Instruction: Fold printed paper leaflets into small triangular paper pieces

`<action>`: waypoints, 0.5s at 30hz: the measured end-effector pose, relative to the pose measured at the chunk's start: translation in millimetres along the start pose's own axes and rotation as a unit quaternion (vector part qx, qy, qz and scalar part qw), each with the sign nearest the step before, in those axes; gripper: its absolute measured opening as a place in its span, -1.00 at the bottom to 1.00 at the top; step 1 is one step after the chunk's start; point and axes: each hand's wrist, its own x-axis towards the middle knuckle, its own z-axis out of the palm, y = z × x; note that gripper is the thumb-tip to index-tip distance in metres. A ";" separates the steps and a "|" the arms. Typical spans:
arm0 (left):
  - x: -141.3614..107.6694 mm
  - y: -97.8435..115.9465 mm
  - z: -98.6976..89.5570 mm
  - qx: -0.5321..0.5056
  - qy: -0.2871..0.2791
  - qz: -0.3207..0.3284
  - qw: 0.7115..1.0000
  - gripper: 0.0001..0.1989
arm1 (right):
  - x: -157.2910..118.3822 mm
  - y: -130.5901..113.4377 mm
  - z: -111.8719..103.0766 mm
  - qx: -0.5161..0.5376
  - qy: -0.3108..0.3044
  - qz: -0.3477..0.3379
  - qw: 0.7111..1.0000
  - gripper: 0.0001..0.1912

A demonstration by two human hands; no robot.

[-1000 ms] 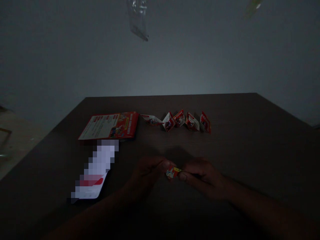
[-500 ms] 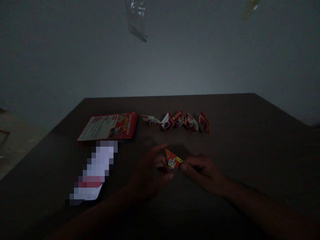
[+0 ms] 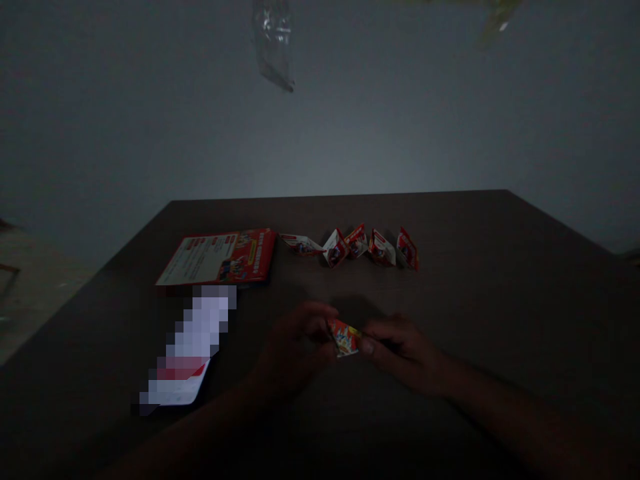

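Note:
A small folded paper piece (image 3: 344,336), printed red, yellow and white, is held just above the near middle of the dark table. My right hand (image 3: 400,348) pinches its right end between thumb and fingers. At the other end, the curled fingers and thumb of my left hand (image 3: 300,343) close on its left edge. Beyond my hands, several folded red-and-white paper pieces stand in a row, among them one at the right end (image 3: 408,249) and a flatter one at the left end (image 3: 301,245).
Left of the row lies a red-and-white printed booklet or pack (image 3: 215,259). Nearer to me is a phone (image 3: 186,393) with a lit, blurred screen. The dark wooden table (image 3: 475,227) meets a grey wall, where a clear plastic bag (image 3: 274,47) hangs.
My left hand has closed in from beside the paper piece and now grips its left edge. The piece has tilted and sits slightly lower. My right hand keeps its pinch.

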 end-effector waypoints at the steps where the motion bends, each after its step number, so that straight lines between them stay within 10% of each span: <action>1: 0.2 0.9 0.1 0.005 0.005 -0.008 1.000 -0.73 | 0.3 -1.3 -0.6 0.001 -0.004 -0.004 1.000 -0.69; 15: 3.2 6.5 2.8 0.083 -0.040 -0.040 0.995 -0.80 | 3.1 -6.1 -0.3 -0.022 0.010 -0.017 1.000 -0.72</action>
